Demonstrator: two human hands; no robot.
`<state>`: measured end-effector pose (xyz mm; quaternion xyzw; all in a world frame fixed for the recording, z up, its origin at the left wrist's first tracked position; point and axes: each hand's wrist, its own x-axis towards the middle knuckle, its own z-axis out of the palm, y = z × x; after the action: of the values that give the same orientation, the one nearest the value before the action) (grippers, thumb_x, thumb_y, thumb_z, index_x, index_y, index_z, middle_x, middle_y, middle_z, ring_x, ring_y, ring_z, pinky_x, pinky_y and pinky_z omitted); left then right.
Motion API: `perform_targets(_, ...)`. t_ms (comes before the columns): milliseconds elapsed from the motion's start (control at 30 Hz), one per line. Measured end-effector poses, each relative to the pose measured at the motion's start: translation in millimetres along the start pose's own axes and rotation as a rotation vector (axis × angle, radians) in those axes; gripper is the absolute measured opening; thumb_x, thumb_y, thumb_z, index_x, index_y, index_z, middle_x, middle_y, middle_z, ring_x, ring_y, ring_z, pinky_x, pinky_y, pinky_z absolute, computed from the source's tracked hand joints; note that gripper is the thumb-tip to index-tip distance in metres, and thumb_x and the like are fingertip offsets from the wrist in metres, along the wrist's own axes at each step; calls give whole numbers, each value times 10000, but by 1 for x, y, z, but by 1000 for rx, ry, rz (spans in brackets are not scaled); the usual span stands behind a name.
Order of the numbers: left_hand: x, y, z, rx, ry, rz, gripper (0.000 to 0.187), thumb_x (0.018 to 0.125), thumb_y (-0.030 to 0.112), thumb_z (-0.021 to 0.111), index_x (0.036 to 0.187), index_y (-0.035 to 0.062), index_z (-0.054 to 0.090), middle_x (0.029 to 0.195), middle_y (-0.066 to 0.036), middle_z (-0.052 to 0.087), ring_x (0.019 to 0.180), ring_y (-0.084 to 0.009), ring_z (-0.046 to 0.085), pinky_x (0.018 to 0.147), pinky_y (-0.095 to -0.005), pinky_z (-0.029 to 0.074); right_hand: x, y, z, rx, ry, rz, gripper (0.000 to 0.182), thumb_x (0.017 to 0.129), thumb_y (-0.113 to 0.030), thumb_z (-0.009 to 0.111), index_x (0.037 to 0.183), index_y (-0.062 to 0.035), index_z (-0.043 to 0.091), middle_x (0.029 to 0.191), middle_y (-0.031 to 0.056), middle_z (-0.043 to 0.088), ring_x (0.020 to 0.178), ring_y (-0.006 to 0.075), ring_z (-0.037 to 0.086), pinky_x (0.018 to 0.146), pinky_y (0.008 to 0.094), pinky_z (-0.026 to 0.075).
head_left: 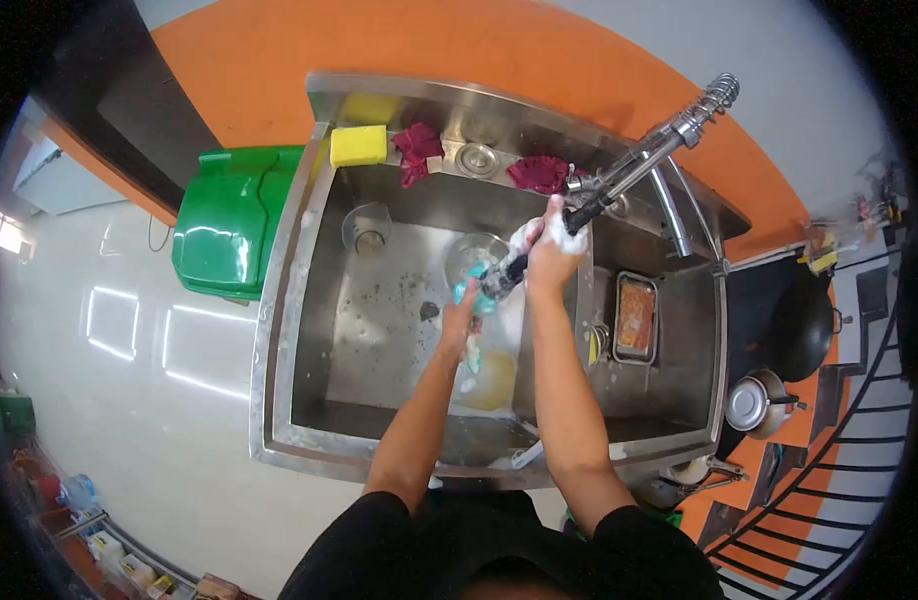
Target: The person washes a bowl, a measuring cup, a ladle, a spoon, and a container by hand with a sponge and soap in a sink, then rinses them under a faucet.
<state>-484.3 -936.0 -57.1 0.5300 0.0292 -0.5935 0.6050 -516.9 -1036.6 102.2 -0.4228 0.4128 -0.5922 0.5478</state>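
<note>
Over the left basin of the steel sink (364, 340), both hands are on the black hose of the spring faucet (669, 140). My right hand (556, 258), with white suds on it, is wrapped round the hose near the divider. Lower on the left, my left hand (461, 318) is closed on a teal cloth (474, 290) pressed round the hose's dark spray head (501, 277). A round clear bowl (474, 250) lies just behind the cloth. Below the hands sits a yellowish container (491, 382) on the basin floor.
A clear cup (369, 232) stands at the basin's back left. Along the back ledge are a yellow sponge (359, 146) and dark red cloths (416, 150). The right basin holds a metal tray (635, 318). A green bin (229, 225) stands left; a black wok (801, 328) is right.
</note>
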Motion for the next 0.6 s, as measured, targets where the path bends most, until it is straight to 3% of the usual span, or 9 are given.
perform_targets(133,6,-12,-7,262,11,104,598,701,475,756,1061,41,558,836,-44,566,647,-145,521,566,-291,460,4,5,-2,-92,59,-135,332,907,-220,580,665,-68,411,477,38,416,370,152,432,348,289,338)
perform_targets(200,17,-27,-9,379,121,502,787,646,381,822,1219,4,437,994,-101,569,831,-183,555,734,-319,476,-2,8,-5,-42,1,-103,329,907,-218,585,664,-67,423,478,34,438,368,141,441,352,290,348)
perform_targets(300,8,-25,-12,611,175,512,931,638,332,832,1324,3,295,1142,-148,529,1003,-204,526,865,-329,435,-13,16,-5,106,-100,-12,315,905,-215,592,680,-59,438,486,30,458,384,130,462,367,289,363)
perform_targets(333,2,-24,-11,659,203,602,691,743,324,750,1247,2,403,1055,-165,585,890,-203,582,782,-331,476,-15,17,-6,211,-144,39,304,904,-214,594,695,-54,441,494,31,455,402,130,474,378,287,369)
perform_targets(367,6,-26,-14,657,201,603,691,743,324,750,1247,2,403,1055,-165,585,890,-203,582,782,-331,476,-13,16,-7,210,-144,37,304,904,-214,594,695,-54,441,494,31,455,402,130,474,378,287,369)
perform_targets(433,14,-27,-23,584,122,588,390,871,304,611,1094,3,502,859,-137,613,713,-189,601,662,-318,504,-9,9,-8,178,-175,35,273,896,-207,603,741,-47,445,537,34,474,441,143,509,406,279,405)
perform_targets(467,17,-28,-28,585,120,589,390,871,304,611,1094,3,502,859,-137,613,713,-189,601,662,-318,504,-7,7,-6,179,-174,33,273,896,-207,603,741,-47,445,537,34,474,441,143,509,406,279,405)
perform_targets(533,4,-11,-26,444,-6,314,371,943,346,480,995,-20,516,791,-150,617,683,-215,623,614,-332,493,-8,-15,5,-44,-148,-104,252,891,-219,588,729,-51,494,605,85,548,495,195,564,466,290,447)
perform_targets(600,7,-17,-25,371,6,386,349,946,326,481,966,-21,504,758,-129,600,631,-175,595,572,-309,475,-2,-25,6,-79,-144,-51,251,887,-242,584,750,-41,520,645,95,573,527,200,585,496,289,464)
